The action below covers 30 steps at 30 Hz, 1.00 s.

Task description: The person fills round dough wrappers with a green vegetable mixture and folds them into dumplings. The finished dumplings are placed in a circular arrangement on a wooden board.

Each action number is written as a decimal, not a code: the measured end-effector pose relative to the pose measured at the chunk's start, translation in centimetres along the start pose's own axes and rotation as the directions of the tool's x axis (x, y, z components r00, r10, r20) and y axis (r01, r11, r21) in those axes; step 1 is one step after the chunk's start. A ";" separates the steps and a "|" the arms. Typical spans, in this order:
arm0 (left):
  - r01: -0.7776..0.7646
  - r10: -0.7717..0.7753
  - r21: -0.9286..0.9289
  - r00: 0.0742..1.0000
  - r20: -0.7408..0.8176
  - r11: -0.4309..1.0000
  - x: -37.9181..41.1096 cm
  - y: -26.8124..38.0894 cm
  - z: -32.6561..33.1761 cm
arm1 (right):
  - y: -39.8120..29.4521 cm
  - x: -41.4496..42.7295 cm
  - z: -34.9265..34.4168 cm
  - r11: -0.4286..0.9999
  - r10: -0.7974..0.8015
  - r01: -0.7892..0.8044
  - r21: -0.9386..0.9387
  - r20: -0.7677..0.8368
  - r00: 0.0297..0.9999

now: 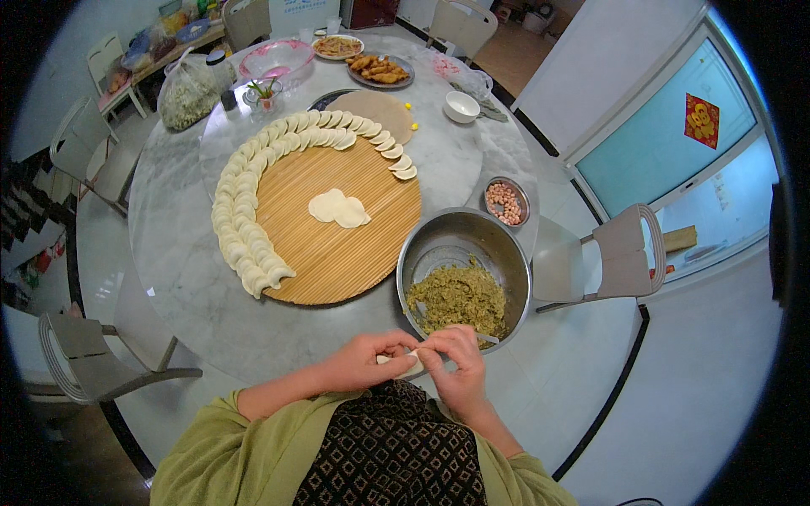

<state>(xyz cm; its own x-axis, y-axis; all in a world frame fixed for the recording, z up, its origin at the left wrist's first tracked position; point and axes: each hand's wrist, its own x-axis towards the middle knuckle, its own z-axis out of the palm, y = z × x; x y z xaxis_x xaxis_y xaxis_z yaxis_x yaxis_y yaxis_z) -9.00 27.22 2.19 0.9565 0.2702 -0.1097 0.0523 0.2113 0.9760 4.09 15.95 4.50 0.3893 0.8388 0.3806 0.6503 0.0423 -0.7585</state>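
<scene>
Between the fingers of both hands is a pale, folded dumpling [412, 365], held near the table's front edge. My left hand [373, 359] grips it from the left, and my right hand [457, 365] pinches its edge from the right. Just beyond my hands stands a steel bowl [435, 243] with greenish minced filling [465, 297] and a utensil handle [488, 338] at its near rim. Left of it lies a round slatted wooden board [335, 265]. Finished dumplings [237, 209] overlap in curved rows along its left and far rim, and a few flat dough wrappers [338, 207] rest in its middle.
On the marble-look table [183, 253] are a small bowl of pinkish pieces [504, 202], a white bowl [462, 107], a plate of fried food [380, 69], a pink-rimmed basin [276, 60] and a filled plastic bag [186, 95]. Chairs stand at right [626, 253] and left [95, 360].
</scene>
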 end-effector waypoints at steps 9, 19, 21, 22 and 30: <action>0.242 -0.227 -0.133 0.967 0.116 0.961 0.3 1.3 -1.0 | 1.4 1.4 -2.1 0.985 0.131 -0.168 0.037 0.470 0.873; 0.324 -0.315 -0.040 0.938 0.148 0.945 0.4 1.4 -1.3 | 2.1 1.1 -1.1 0.993 0.003 -0.057 0.102 0.466 0.885; 0.331 -0.321 -0.049 0.936 0.143 0.942 0.4 1.5 -1.2 | 2.3 0.5 -0.6 0.988 0.036 -0.095 0.121 0.418 0.908; 0.336 -0.325 -0.063 0.935 0.140 0.940 0.4 1.6 -1.1 | 2.4 0.3 -0.4 0.985 0.052 -0.113 0.132 0.394 0.917; 0.339 -0.329 -0.165 0.940 0.088 0.926 0.3 1.3 -0.7 | 2.9 0.2 -0.4 0.974 0.094 -0.172 0.144 0.434 0.896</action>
<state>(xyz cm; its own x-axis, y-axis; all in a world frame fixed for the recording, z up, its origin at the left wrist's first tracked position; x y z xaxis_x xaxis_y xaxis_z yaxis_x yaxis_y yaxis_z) -8.86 28.23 3.27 0.9077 0.1016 -0.4072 0.3253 0.4425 0.8357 6.28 16.00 2.56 0.1267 0.9911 0.0402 0.4725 -0.0246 -0.8810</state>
